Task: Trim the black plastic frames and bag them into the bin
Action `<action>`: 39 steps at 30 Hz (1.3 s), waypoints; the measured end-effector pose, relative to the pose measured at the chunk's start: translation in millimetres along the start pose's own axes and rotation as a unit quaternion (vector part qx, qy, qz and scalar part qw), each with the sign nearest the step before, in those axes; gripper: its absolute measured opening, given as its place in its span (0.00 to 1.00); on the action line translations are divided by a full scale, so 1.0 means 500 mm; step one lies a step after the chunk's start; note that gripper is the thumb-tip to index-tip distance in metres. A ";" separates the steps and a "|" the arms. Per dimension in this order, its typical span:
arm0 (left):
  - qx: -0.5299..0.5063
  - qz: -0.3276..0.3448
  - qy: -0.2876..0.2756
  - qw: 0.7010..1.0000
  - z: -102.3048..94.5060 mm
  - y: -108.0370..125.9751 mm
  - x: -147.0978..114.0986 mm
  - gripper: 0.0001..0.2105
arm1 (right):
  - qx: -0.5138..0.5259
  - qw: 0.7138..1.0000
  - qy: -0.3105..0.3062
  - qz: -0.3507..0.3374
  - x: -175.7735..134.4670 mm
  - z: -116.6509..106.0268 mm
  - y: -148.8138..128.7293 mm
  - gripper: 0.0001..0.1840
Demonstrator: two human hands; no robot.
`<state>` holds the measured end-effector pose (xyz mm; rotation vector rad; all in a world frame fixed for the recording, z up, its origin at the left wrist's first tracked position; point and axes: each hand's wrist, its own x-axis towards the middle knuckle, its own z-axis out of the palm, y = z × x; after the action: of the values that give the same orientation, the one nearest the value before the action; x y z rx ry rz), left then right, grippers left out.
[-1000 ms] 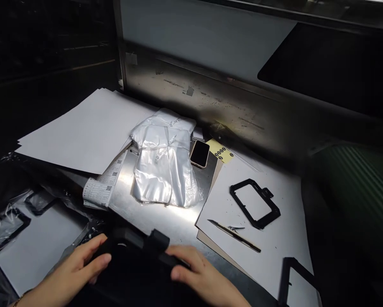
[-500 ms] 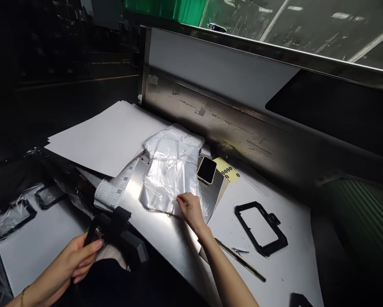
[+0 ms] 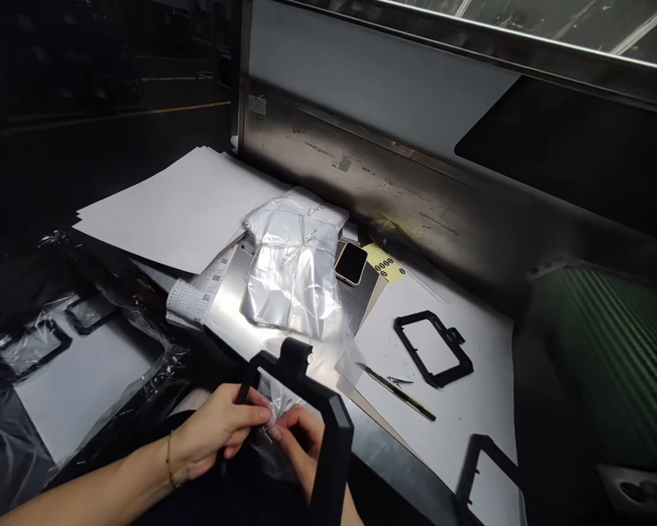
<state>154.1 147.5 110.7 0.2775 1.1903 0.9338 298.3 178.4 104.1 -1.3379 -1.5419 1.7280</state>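
Observation:
My left hand [image 3: 221,422] is closed around the left side of a black plastic frame [image 3: 336,420], held up close to me. The thumb and fingertips also meet a clear plastic bag [image 3: 280,394]. Seen partly through the frame's opening, my right hand [image 3: 300,437] pinches the bag's edge beside the left fingertips. The frame's right side hides part of that hand. Behind them, a tied stack of clear plastic bags [image 3: 292,270] lies on the metal table [image 3: 226,314].
White sheets [image 3: 169,208] lie at the back left, and a phone [image 3: 351,263] and yellow sticker sheet [image 3: 386,264] beside the bags. Black frames [image 3: 441,376] [image 3: 471,475], tweezers [image 3: 400,380] and a dark strip [image 3: 399,394] rest on white paper at right. Bagged frames [image 3: 32,358] are at left.
My right hand has left the stack of bags and come toward me with a clear bag. My left hand has raised the black frame and moved right, so both hands now meet.

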 end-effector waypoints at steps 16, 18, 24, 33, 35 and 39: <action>-0.104 0.095 0.153 0.978 -0.293 -0.005 -0.091 0.06 | 0.259 0.963 -0.030 0.070 0.111 0.124 -0.057 0.16; -0.099 0.096 0.129 0.982 -0.334 0.000 -0.130 0.08 | 0.225 0.971 -0.036 0.069 0.142 0.170 -0.073 0.17; -0.042 0.078 0.023 0.996 -0.407 0.038 -0.232 0.27 | 0.091 0.988 -0.116 0.040 0.227 0.306 -0.139 0.17; -0.029 0.059 -0.003 0.998 -0.461 0.047 -0.205 0.14 | -0.168 0.919 -0.344 -0.093 0.233 0.422 -0.207 0.14; -0.036 0.061 0.018 0.997 -0.474 0.035 -0.219 0.10 | -0.226 0.905 -0.328 -0.150 0.225 0.400 -0.203 0.11; -0.057 0.057 0.053 0.995 -0.488 0.023 -0.252 0.09 | -0.295 0.876 -0.326 -0.196 0.186 0.353 -0.166 0.08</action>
<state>-74.0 -5.8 107.3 0.2082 1.2241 1.1239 84.2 193.4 130.4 -0.5641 -2.6654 1.5664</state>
